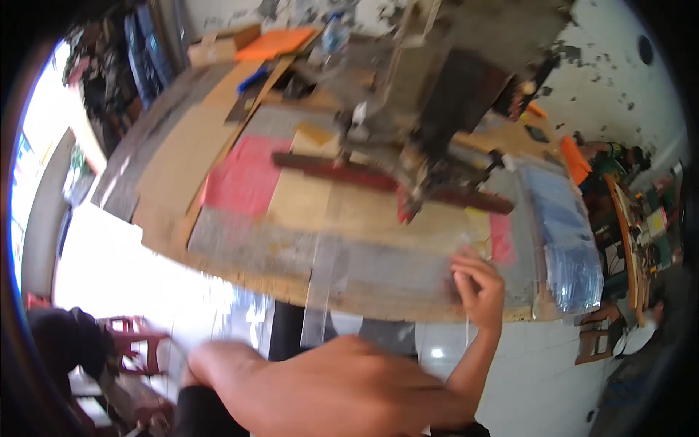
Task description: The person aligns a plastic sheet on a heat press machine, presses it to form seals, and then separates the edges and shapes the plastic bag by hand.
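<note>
My right hand is at the table's front edge, thumb and fingers closed on the right side of a clear plastic sheet. The sheet lies partly on the grey work board and hangs over the edge. Close to the camera, my left hand is bent across in front of my body, blurred by motion, its fingers hidden. Above the board is a press-like machine with a long red bar. Beneath the bar lie a beige sheet and pink sheets.
A stack of clear bluish plastic sleeves lies at the table's right end. Cardboard, an orange sheet and a plastic bottle lie further back. A red stool stands lower left. Other people sit at the right.
</note>
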